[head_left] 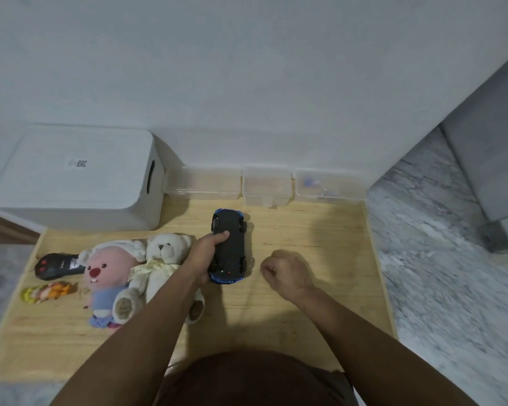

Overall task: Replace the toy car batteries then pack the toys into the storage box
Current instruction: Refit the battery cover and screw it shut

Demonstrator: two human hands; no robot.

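Toys lie along a pale wooden surface (305, 230) seen from above, and none is packed yet. At far left stands the white plastic storage box (71, 177), smooth, round-cornered, lid on. Near it lie a black remote control (56, 266) with red buttons, a small yellow-orange figure (46, 292), a pink plush beaver (109, 276) in blue clothes, and a cream teddy bear (165, 259) with a pale ribbon. At the centre the left hand (206, 256) grips the toy car (228, 247), fingers curled round its side, index finger laid across the matte black underside; the car is upside down, wheels up, glossy blue body showing at both ends. Just right of it the right hand (285, 271) hovers with fingers curled, seemingly pinching something too small to make out. Three clear plastic containers (264, 183) line the far wall. Battery replacement appears under way; whether the compartment is open cannot be told. Packing is all still to do.
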